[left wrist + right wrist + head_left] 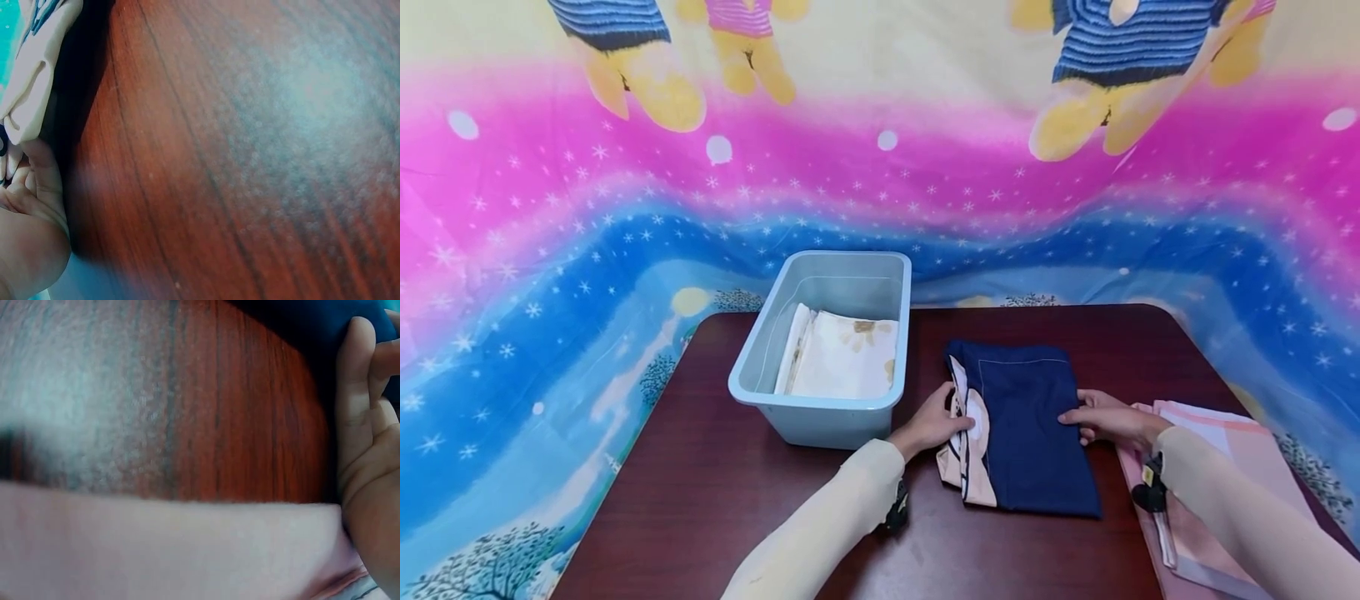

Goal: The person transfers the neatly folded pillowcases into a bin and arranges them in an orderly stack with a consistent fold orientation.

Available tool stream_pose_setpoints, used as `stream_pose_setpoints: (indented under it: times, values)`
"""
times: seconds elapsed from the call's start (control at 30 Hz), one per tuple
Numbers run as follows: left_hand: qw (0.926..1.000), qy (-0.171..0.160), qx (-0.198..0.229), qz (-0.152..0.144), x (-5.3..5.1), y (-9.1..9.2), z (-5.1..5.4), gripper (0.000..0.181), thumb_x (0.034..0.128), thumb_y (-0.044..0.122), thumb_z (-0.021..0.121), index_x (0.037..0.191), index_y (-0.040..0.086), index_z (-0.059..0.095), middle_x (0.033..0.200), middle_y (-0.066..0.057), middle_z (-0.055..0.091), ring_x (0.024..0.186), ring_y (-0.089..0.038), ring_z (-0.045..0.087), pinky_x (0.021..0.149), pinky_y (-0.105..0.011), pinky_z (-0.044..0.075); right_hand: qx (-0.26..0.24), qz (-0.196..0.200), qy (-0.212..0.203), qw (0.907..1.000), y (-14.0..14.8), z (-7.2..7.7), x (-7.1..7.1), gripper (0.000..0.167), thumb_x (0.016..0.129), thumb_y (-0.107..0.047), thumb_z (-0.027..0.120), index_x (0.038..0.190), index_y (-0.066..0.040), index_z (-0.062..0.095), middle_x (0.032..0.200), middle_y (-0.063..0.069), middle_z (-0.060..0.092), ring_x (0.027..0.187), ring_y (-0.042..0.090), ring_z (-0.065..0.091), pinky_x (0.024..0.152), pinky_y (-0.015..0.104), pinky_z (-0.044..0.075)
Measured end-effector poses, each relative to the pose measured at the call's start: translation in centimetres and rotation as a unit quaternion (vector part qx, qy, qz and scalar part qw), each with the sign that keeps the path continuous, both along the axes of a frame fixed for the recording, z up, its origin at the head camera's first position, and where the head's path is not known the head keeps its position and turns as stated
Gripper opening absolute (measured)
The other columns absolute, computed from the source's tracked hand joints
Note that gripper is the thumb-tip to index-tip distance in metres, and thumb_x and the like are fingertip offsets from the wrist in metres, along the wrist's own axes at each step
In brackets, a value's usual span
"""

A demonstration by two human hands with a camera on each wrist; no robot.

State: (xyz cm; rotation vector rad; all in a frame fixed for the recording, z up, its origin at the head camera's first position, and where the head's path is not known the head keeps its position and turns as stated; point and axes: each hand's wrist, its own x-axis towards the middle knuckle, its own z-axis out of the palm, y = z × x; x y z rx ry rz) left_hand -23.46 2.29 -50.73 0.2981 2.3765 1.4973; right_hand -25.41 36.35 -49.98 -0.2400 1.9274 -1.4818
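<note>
Tabletop of the table (700, 492) shows between the forearms, on the near side of the cloth (1030, 433). The cloth, navy and folded, lies flat on the table between the hands.

The left hand (932, 423) pinches the cloth's left edge, thumb on top, where pale printed layers stand loose. The right hand (1116, 419) pinches the right edge, thumb on top.

Handling (judged): light, soft, limp, not fragile. Layers may slide or unfold, most likely at the loose left edge. Take hold of all layers together, at mid-height on both sides; support from beneath limits sagging.

Right of the right hand, the pink cloth (1255, 446) lies close by, partly behind the forearm; sideways room there is limited. Left of and beyond the left hand stands the tub (827, 425), its rim raised above the tabletop; a narrow strip of table separates it from the cloth. White cloth (842, 362) lies inside, toward its near end. Beyond both hands, tabletop continues to the far edge, then the backdrop (880, 183).
</note>
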Motion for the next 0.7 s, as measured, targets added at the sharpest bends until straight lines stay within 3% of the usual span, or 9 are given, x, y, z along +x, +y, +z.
stream_pose_setpoints:
  times: [0.1,0.27,0.5,0.7]
  values:
    - [1.0,-0.005,0.003,0.0,0.1,-0.2,0.1,0.082,0.0917,0.025,0.072,0.159,0.007,0.028,0.161,-0.015,0.038,0.123,-0.032,0.061,0.104,-0.042,0.05,0.004,0.003,0.003,1.0,-0.1,-0.1,0.0,0.05,0.103,-0.017,0.057,0.142,0.001,0.033,0.065,-0.009,0.051,0.058,0.007,0.049,0.069,0.031,0.056]
    - [1.0,-0.006,0.006,-0.003,0.1,-0.3,0.2,0.082,0.092,0.024,0.072,0.159,0.007,0.028,0.161,-0.015,0.038,0.126,-0.034,0.06,0.106,-0.043,0.049,0.007,0.021,0.003,0.9997,-0.1,0.2,-0.1,0.051,0.104,-0.017,0.055,0.145,0.002,0.03,0.063,-0.007,0.049,0.058,0.008,0.049,0.07,0.032,0.057]
    - [0.9997,-0.018,0.014,-0.011,0.1,-0.2,0.3,0.08,0.0929,0.024,0.071,0.159,0.01,0.028,0.162,-0.013,0.037,0.125,-0.034,0.061,0.101,-0.043,0.052,0.009,0.069,-0.01,0.9975,0.1,1.0,-0.1,0.058,0.109,-0.022,0.044,0.152,0.001,0.013,0.066,-0.007,0.047,0.058,0.012,0.041,0.073,0.034,0.057]
    - [0.9993,-0.032,0.017,-0.009,0.0,-0.3,0.6,0.082,0.0923,0.025,0.072,0.16,0.012,0.027,0.163,-0.012,0.034,0.128,-0.035,0.059,0.104,-0.045,0.05,0.015,0.079,-0.008,0.9968,0.0,1.7,-0.2,0.072,0.108,-0.02,0.048,0.157,0.002,0.0,0.062,-0.007,0.044,0.054,0.011,0.041,0.076,0.035,0.06]
